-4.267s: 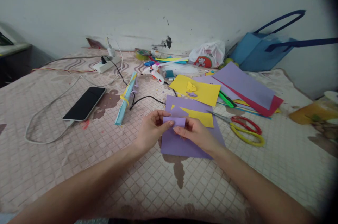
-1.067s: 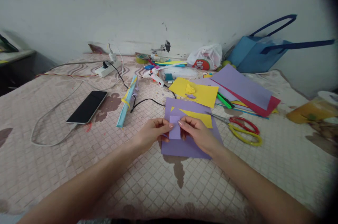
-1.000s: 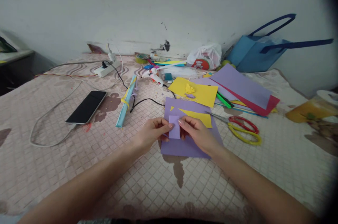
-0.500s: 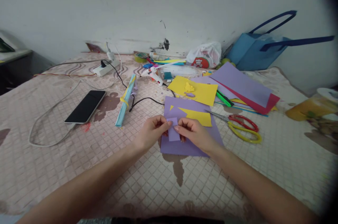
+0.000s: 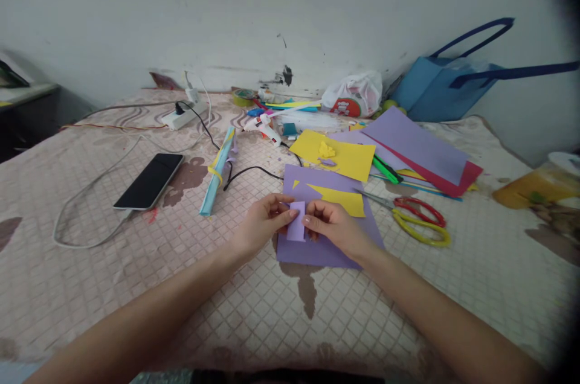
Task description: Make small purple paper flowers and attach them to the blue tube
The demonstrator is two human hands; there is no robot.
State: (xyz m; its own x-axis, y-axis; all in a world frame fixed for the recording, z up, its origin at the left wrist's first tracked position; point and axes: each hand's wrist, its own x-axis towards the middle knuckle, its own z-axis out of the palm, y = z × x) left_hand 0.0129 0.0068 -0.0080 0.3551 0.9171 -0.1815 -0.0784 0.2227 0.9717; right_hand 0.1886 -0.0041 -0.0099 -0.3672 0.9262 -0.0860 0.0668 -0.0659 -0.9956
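A small rectangle of purple paper (image 5: 296, 224) stands between my hands, above a larger purple sheet (image 5: 326, 256). My left hand (image 5: 267, 221) pinches its left side, thumb on the front. At its right edge my right hand (image 5: 330, 222) closes thumb and curled fingers on the paper; the fingers behind it are partly hidden. A cut yellow piece of paper (image 5: 344, 200) lies on the large sheet just beyond my right hand. Scissors (image 5: 419, 221) with one red and one yellow handle lie to the right, blades pointing at the yellow piece.
Left lie a phone (image 5: 149, 182) on its cable and a rolled light-blue paper stick (image 5: 217, 172). Behind are a glue gun (image 5: 268, 129), a yellow sheet (image 5: 348, 157) with scraps, and a green cutter (image 5: 386, 169). A drink cup (image 5: 534, 185) and blue bag (image 5: 444, 91) are right.
The small purple paper has turned slightly and now looks narrower. My right fingers have shifted a little at its edge. The view has moved very slightly.
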